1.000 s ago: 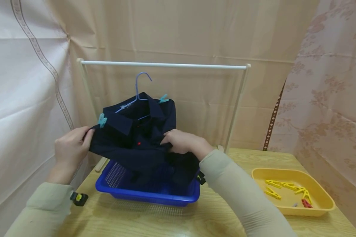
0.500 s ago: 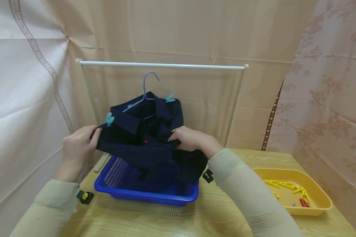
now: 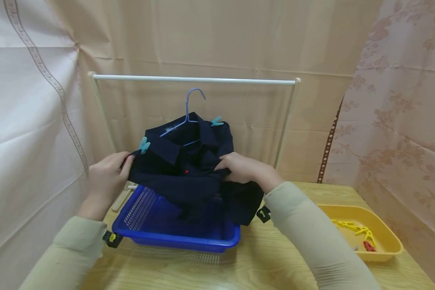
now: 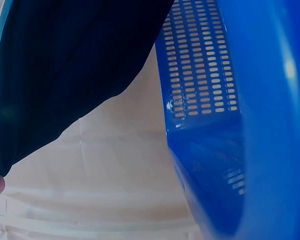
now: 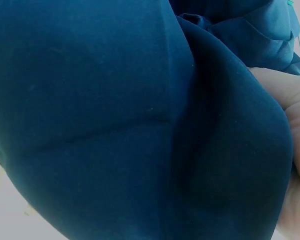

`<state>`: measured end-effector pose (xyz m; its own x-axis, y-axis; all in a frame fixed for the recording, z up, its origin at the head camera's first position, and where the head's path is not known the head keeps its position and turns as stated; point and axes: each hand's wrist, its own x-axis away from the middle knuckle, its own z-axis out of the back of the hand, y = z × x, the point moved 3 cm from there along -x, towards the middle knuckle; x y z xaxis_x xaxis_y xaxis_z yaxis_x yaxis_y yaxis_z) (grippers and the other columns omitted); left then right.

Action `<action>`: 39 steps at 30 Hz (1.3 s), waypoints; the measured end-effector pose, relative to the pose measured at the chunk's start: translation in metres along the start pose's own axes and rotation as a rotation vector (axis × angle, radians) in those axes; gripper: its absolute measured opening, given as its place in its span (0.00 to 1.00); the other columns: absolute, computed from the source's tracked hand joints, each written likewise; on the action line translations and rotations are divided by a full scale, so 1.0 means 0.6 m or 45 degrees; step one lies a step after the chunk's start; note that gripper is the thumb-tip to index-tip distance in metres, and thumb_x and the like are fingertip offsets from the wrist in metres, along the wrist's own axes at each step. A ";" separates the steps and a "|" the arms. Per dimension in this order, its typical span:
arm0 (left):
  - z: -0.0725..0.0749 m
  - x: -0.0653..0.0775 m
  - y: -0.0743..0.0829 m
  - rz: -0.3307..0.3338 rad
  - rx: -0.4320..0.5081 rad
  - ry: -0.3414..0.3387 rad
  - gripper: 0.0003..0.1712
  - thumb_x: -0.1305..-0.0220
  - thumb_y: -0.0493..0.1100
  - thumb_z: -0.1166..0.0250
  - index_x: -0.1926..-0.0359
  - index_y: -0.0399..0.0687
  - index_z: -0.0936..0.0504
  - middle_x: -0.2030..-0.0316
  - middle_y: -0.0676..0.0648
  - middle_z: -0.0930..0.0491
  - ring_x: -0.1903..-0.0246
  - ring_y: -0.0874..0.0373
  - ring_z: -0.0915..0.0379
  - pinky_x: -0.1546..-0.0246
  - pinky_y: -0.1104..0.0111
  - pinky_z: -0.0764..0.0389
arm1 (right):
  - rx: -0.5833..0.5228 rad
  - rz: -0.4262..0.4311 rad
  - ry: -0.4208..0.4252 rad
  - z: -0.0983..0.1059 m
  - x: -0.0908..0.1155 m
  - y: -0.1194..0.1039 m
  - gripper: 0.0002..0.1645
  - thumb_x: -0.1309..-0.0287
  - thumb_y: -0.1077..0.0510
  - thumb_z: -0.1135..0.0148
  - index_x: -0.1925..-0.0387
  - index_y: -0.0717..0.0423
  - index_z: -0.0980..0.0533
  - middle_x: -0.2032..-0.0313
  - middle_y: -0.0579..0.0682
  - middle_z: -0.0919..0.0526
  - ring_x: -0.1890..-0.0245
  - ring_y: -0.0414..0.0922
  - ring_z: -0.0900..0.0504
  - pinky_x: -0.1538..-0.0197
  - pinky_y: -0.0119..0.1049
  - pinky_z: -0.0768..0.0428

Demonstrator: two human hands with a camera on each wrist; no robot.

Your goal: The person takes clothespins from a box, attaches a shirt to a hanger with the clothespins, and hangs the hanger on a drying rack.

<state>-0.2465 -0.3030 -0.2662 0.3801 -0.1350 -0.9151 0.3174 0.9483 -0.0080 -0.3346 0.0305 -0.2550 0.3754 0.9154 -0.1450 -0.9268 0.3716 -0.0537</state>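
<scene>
A dark navy collared shirt (image 3: pixel 181 189) hangs on a blue hanger (image 3: pixel 187 105), its lower folds over the blue basket (image 3: pixel 174 241). My left hand (image 3: pixel 106 179) pinches the shirt at its left shoulder edge, beside a light blue clothespin (image 3: pixel 143 145). On the other shoulder sits a second light blue clothespin (image 3: pixel 216 121). My right hand (image 3: pixel 241 168) grips the fabric at the shirt's right side; cloth hides part of its fingers. The hanger's hook stands upright, apart from the rail. In the right wrist view the shirt (image 5: pixel 105 125) fills most of the picture.
Behind the shirt stands a rack with a white rail (image 3: pixel 239 81). A yellow tray (image 3: pixel 380 225) on the right holds several yellow clothespins (image 3: pixel 355 228) and a red one (image 3: pixel 369 246). Fabric curtains enclose the wooden table (image 3: pixel 293 262) at the back and sides.
Both hands have carried the shirt and hanger to the right, below the rail. The grip on the cloth looks the same. The view has shifted slightly.
</scene>
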 end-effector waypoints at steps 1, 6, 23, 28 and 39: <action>-0.002 -0.001 0.002 -0.007 0.000 0.012 0.12 0.37 0.43 0.40 0.65 0.38 0.17 0.68 0.40 0.16 0.71 0.45 0.19 0.75 0.54 0.22 | -0.011 -0.006 0.001 0.001 0.003 0.002 0.15 0.46 0.59 0.32 0.57 0.40 0.18 0.59 0.33 0.18 0.48 0.39 0.25 0.37 0.33 0.37; -0.011 -0.007 0.011 -0.031 0.008 0.058 0.11 0.38 0.42 0.39 0.66 0.37 0.17 0.69 0.40 0.16 0.73 0.45 0.20 0.79 0.54 0.22 | -0.048 -0.057 -0.003 0.006 0.020 0.013 0.16 0.45 0.59 0.34 0.54 0.42 0.18 0.54 0.35 0.18 0.41 0.42 0.28 0.34 0.37 0.41; -0.041 -0.021 0.040 -0.063 0.082 0.077 0.10 0.39 0.42 0.38 0.66 0.38 0.16 0.70 0.41 0.16 0.73 0.46 0.19 0.77 0.54 0.21 | -0.069 -0.170 0.072 0.025 0.075 0.037 0.17 0.46 0.59 0.33 0.54 0.42 0.18 0.53 0.38 0.19 0.38 0.52 0.33 0.36 0.41 0.37; -0.046 -0.026 0.053 -0.058 0.117 0.097 0.09 0.40 0.41 0.37 0.66 0.38 0.16 0.69 0.41 0.16 0.71 0.46 0.19 0.74 0.54 0.20 | -0.070 -0.197 0.088 0.028 0.089 0.043 0.17 0.46 0.60 0.33 0.55 0.42 0.18 0.53 0.39 0.19 0.38 0.52 0.32 0.36 0.43 0.36; -0.074 -0.036 0.071 -0.045 0.157 0.056 0.11 0.38 0.42 0.38 0.66 0.38 0.16 0.69 0.41 0.16 0.71 0.46 0.19 0.72 0.55 0.19 | -0.047 -0.200 0.115 0.035 0.120 0.059 0.17 0.47 0.61 0.33 0.54 0.46 0.18 0.53 0.42 0.18 0.40 0.52 0.30 0.38 0.45 0.33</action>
<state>-0.2796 -0.2473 -0.2647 0.3294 -0.1524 -0.9318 0.4356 0.9001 0.0067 -0.3399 0.1129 -0.2467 0.5152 0.8283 -0.2203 -0.8570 0.5015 -0.1187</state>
